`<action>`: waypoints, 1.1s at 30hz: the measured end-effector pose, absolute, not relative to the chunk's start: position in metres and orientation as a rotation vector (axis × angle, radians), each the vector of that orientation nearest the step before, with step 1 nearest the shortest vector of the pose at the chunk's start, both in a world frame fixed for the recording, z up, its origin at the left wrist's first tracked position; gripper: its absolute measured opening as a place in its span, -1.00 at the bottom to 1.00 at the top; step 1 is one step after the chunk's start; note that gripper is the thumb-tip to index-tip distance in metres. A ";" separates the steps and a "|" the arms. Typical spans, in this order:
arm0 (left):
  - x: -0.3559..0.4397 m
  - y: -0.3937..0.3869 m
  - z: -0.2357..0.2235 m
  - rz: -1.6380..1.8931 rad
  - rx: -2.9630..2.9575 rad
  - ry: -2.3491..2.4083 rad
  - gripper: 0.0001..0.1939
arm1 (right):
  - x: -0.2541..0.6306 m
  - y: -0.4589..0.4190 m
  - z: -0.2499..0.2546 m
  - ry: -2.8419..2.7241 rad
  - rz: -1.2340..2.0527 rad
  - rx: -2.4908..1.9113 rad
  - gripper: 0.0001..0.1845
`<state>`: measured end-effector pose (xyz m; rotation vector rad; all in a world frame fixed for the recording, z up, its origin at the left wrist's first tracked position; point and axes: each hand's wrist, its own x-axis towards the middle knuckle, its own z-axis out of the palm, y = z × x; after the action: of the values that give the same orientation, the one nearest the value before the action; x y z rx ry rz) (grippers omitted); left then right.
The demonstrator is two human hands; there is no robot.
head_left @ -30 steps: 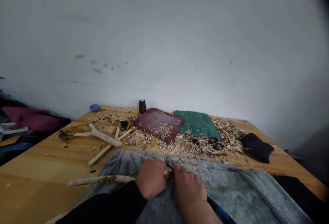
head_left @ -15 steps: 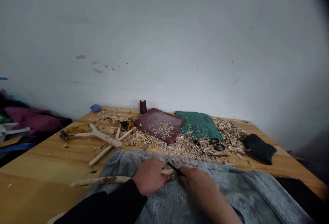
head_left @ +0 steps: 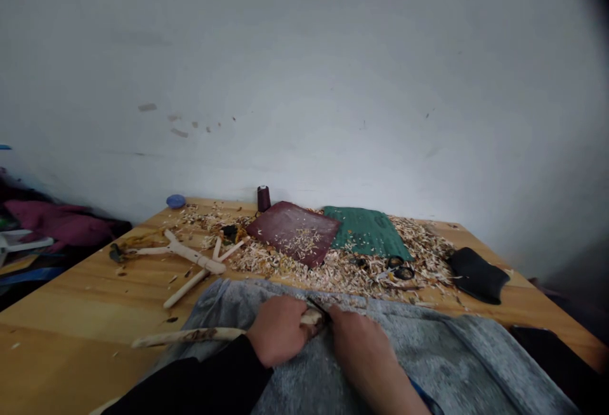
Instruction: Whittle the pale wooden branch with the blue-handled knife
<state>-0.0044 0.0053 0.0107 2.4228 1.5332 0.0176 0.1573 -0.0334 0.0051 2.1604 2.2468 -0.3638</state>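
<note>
Over a grey fleece cloth [head_left: 428, 364] | wooden stick [head_left: 190, 335] is held level, pointing left, above the cloth | left hand [head_left: 278, 331] is closed, stick gripped in its fist | right hand [head_left: 364, 346] is curled, thin black blade [head_left: 317, 308] pinched against stick's end

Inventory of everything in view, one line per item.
wall: one, white, behind table
table: one, pale wood, under everything
wood shavings: one heap, cream, far side of table
square mat: one, maroon, on shavings
cloth: one, green, right of mat
thread spool: one, maroon, behind mat
scissors: one pair, black, in shavings
pouch: one, black, right side of table
forked wooden pieces: two, pale, left side of table
grey fleece: one, grey, near edge
peeled stick: one, pale, left hand
small knife: one, black, right hand
left hand: one, black sleeve, gripping stick
right hand: one, bare, at knife
</note>
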 end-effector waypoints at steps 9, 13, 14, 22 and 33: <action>-0.008 0.009 0.009 0.016 2.399 1.554 -0.73 | 0.176 -0.035 0.006 2.371 -0.418 2.064 -0.77; -0.007 0.007 0.008 0.000 2.414 1.539 -0.71 | 0.162 -0.040 0.008 2.299 -0.311 2.078 -0.66; -0.006 0.006 0.007 -0.003 2.421 1.536 -0.71 | 0.157 -0.041 0.010 2.272 -0.286 2.076 -0.63; -0.002 0.001 0.009 0.000 2.454 1.535 -0.73 | 0.139 -0.044 0.010 2.181 -0.220 2.138 -0.61; -0.009 0.008 0.010 0.001 2.422 1.537 -0.73 | 0.176 -0.037 0.005 2.407 -0.400 2.064 -0.80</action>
<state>-0.0089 0.0083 0.0097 2.4217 1.5374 0.0014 0.1758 -0.0368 0.0050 2.0643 2.4072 -0.3998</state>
